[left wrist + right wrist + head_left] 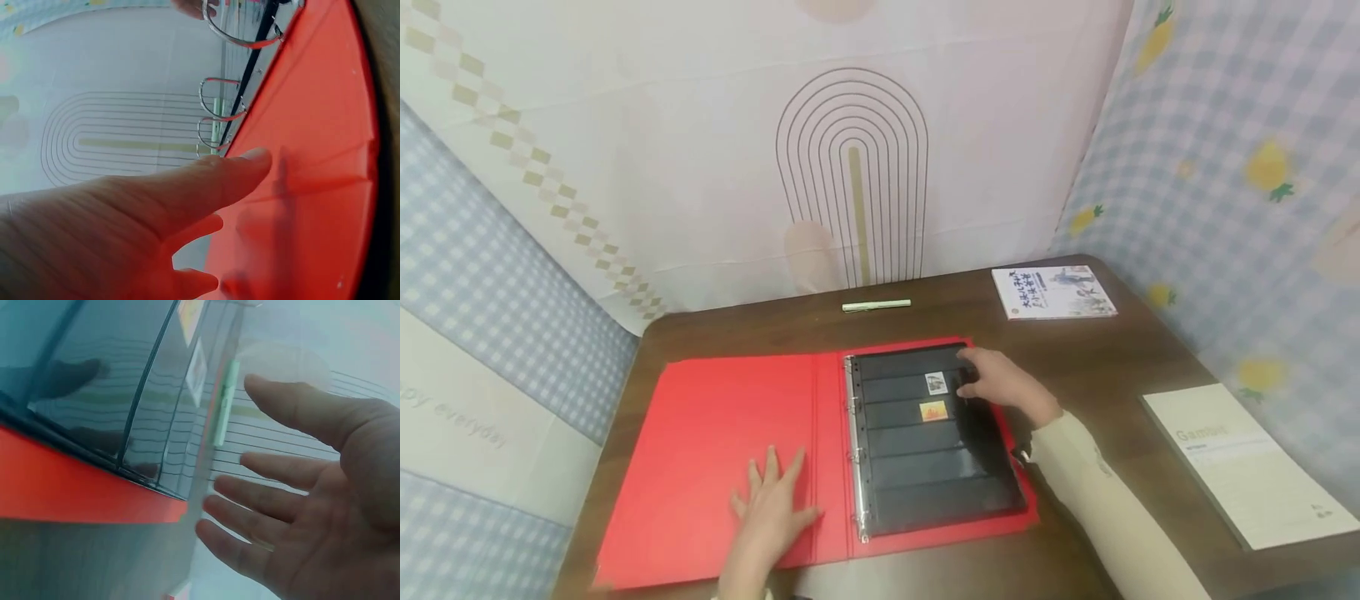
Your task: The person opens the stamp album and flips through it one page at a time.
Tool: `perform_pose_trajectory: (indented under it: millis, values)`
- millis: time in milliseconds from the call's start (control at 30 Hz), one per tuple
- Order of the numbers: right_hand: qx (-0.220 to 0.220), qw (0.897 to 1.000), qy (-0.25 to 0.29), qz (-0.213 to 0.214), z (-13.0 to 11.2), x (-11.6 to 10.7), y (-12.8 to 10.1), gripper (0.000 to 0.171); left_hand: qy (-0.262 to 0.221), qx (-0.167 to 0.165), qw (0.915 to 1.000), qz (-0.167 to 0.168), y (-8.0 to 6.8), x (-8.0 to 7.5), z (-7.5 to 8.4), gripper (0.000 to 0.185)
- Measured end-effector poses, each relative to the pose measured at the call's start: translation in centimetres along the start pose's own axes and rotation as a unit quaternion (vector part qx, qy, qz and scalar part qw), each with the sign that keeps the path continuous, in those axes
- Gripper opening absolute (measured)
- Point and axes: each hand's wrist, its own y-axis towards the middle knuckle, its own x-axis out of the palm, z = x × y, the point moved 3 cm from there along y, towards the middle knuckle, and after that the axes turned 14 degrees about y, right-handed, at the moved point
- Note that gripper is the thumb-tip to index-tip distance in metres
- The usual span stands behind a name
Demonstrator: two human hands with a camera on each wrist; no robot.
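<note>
A red ring binder (722, 417) lies spread flat on the table, its metal rings (854, 457) along the spine. On its right side is a black stamp stock page (925, 467) with clear strips, holding a black-and-white stamp (936, 383) and an orange-yellow stamp (934, 411) below it. My left hand (767, 504) has its fingers spread over the inside of the red cover, close to the spine; its thumb (250, 164) points toward the rings. My right hand (1000, 379) is at the page's upper right edge, fingers extended and apart, with nothing between them.
A pale green pen (876, 306) lies near the table's back edge. At the back right is a white booklet (1054, 292) with a printed cover. A cream notebook (1251, 467) sits at the right. Fabric curtains (700, 150) hang behind the table (760, 330) and at both sides.
</note>
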Motion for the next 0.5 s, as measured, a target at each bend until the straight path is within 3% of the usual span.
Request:
perform_pose_trajectory:
  millis: [200, 500]
  values:
    - [0.033, 0.999, 0.009, 0.014, 0.5, 0.6, 2.0, 0.074, 0.009, -0.002, 1.0, 0.0, -0.3, 0.6, -0.5, 0.084]
    - [0.059, 0.998, -0.016, -0.032, 0.6, 1.1, 3.7, 0.09, 0.011, 0.002, 0.9999, 0.005, 0.0, 0.9, -0.6, 0.084]
